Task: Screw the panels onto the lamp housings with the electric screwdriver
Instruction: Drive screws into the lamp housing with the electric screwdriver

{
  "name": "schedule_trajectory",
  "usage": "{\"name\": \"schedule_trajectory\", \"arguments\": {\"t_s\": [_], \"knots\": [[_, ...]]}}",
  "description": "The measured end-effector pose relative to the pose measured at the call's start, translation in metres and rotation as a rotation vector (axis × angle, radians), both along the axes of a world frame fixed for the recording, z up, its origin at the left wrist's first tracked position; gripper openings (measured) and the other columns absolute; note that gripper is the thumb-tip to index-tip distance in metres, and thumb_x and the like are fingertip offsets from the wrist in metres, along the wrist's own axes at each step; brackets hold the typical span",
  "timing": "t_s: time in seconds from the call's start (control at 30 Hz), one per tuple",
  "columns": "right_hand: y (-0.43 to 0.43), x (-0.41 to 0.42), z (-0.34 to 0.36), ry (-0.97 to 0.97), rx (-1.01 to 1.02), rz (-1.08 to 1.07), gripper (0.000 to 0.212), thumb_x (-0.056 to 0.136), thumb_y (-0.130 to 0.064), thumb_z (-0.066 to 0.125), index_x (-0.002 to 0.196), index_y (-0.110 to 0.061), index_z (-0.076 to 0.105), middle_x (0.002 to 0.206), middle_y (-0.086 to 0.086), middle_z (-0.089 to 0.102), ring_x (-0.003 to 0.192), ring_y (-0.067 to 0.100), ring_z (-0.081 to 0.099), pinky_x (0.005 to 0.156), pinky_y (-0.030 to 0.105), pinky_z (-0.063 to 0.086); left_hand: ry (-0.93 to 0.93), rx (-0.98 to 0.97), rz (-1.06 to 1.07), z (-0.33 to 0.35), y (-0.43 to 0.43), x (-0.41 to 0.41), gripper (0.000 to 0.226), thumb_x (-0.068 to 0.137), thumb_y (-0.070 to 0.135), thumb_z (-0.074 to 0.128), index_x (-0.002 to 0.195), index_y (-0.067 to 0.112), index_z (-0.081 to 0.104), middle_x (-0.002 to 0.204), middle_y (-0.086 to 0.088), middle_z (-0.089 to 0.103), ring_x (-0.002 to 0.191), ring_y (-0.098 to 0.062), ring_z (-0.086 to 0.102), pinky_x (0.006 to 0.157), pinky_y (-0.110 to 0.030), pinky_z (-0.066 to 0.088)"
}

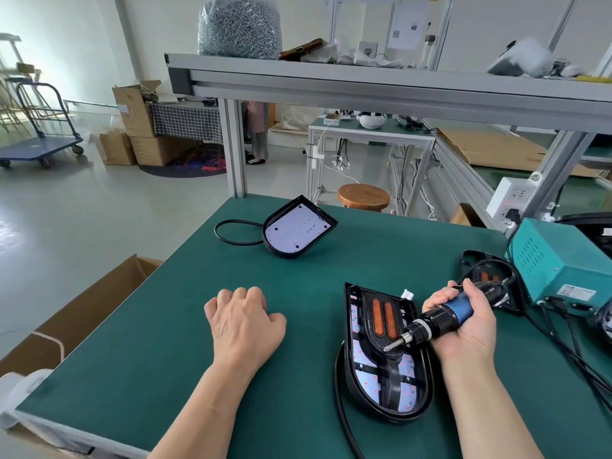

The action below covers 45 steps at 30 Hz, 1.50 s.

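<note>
The left hand (245, 323) rests on the green table (159, 342), back up, with the fingers curled under the palm; nothing shows inside them. It lies well apart from the lamps, to the left of the near one.

The right hand (463, 321) is closed around the electric screwdriver (442, 316) and grips its blue and black body. The tool lies almost flat and its bit points to the left and a little down. The tip of the bit is over the black panel (366, 306), just below the two orange strips (384, 319). If the tip touches the panel or only stands above it, I cannot tell.

The panel lies inside the near lamp housing (390, 417), which stands open side up on the table in front of the right arm. White board with red dots shows around the panel. A black cable (341, 412) runs from this housing to the near edge.

A second lamp housing (298, 228) sits at the far side of the table, tilted, showing its white board with no panel on it, and a cable loop (231, 231) lies beside it. A third housing (490, 276) is partly hidden behind the right hand. The teal power box (563, 263) stands on the right, with the screwdriver's cord going toward it. A bag of screws (240, 28) stands on the upper shelf
</note>
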State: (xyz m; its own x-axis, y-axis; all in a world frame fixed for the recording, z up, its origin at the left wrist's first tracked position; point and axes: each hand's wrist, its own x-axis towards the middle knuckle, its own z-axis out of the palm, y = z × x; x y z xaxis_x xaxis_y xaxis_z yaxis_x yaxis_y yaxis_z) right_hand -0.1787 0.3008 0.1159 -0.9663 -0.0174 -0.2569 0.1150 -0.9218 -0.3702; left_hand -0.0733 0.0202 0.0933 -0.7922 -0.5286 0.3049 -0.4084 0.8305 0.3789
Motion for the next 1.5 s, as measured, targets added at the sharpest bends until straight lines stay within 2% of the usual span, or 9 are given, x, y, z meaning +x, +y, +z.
{"name": "schedule_trajectory", "arguments": {"t_s": [0.27,0.47,0.53,0.6,0.87,1.03,1.2,1.37,1.5], "knots": [[-0.001,0.0,0.0,-0.004,0.012,-0.005,0.015,0.095,-0.023,0.062,0.089,-0.011,0.056,0.067,-0.007,0.054,0.056,0.004,0.054,0.057,0.015,0.047,0.01,-0.001,-0.042,0.0,0.0,0.002,0.009,0.08,0.028,0.055,0.075,0.022,0.055,0.073,0.01,0.052,0.089,-0.019,0.042,0.096,-0.03,0.024],[-0.001,0.0,0.001,-0.011,0.003,0.0,0.015,0.095,-0.023,0.062,0.089,-0.011,0.056,0.066,-0.007,0.054,0.055,0.003,0.055,0.057,0.014,0.047,0.06,0.165,-0.085,0.002,-0.005,0.005,0.009,0.082,0.025,0.054,0.073,0.024,0.055,0.076,0.011,0.055,0.093,-0.018,0.041,0.091,-0.027,0.021],[0.0,-0.001,0.0,-0.011,-0.004,-0.002,0.015,0.095,-0.023,0.063,0.088,-0.011,0.056,0.066,-0.007,0.054,0.056,0.003,0.055,0.056,0.014,0.047,0.028,0.129,-0.116,0.0,-0.005,0.008,0.006,0.078,0.031,0.057,0.077,0.027,0.053,0.08,0.014,0.053,0.095,-0.016,0.039,0.092,-0.027,0.021],[0.0,-0.002,0.0,-0.007,-0.002,0.0,0.015,0.094,-0.022,0.062,0.088,-0.011,0.056,0.066,-0.007,0.054,0.055,0.003,0.055,0.056,0.014,0.047,0.005,0.089,-0.14,-0.002,-0.005,0.009,0.012,0.076,0.033,0.06,0.081,0.027,0.05,0.083,0.015,0.05,0.095,-0.016,0.037,0.093,-0.027,0.021],[0.001,-0.004,-0.004,0.011,0.009,0.006,0.015,0.094,-0.023,0.062,0.088,-0.011,0.056,0.067,-0.007,0.054,0.059,0.003,0.053,0.059,0.014,0.046,0.047,0.061,-0.163,-0.004,-0.004,0.01,0.011,0.081,0.023,0.064,0.078,0.026,0.054,0.077,0.012,0.05,0.09,-0.018,0.041,0.093,-0.027,0.02],[0.001,-0.003,-0.004,0.008,0.008,0.006,0.014,0.094,-0.023,0.062,0.088,-0.012,0.056,0.066,-0.007,0.054,0.06,0.003,0.053,0.06,0.014,0.046,0.061,-0.005,-0.178,-0.005,-0.004,0.01,0.011,0.088,0.015,0.061,0.077,0.018,0.06,0.075,0.009,0.052,0.088,-0.02,0.042,0.096,-0.03,0.024],[0.0,-0.002,-0.003,0.001,0.008,-0.004,0.014,0.093,-0.023,0.064,0.089,-0.011,0.056,0.067,-0.007,0.054,0.058,0.004,0.054,0.057,0.015,0.047,0.039,-0.023,-0.174,-0.003,-0.003,0.01,0.014,0.095,0.018,0.055,0.083,0.016,0.061,0.081,0.006,0.055,0.091,-0.021,0.044,0.099,-0.031,0.025],[-0.001,-0.001,-0.001,-0.009,-0.008,-0.005,0.014,0.093,-0.022,0.064,0.088,-0.011,0.057,0.068,-0.007,0.055,0.057,0.004,0.054,0.057,0.015,0.047,0.174,0.102,-0.162,0.001,-0.002,0.012,0.017,0.098,0.01,0.05,0.082,0.014,0.047,0.076,0.006,0.056,0.084,-0.023,0.045,0.093,-0.031,0.025],[0.0,-0.002,0.0,-0.022,-0.053,-0.019,0.015,0.093,-0.021,0.065,0.089,-0.01,0.057,0.072,-0.006,0.056,0.057,0.004,0.055,0.056,0.016,0.049,0.315,0.191,-0.183,0.016,0.015,0.011,0.017,0.096,0.008,0.056,0.082,0.014,0.049,0.076,0.008,0.053,0.084,-0.016,0.039,0.085,-0.034,0.033]]}}
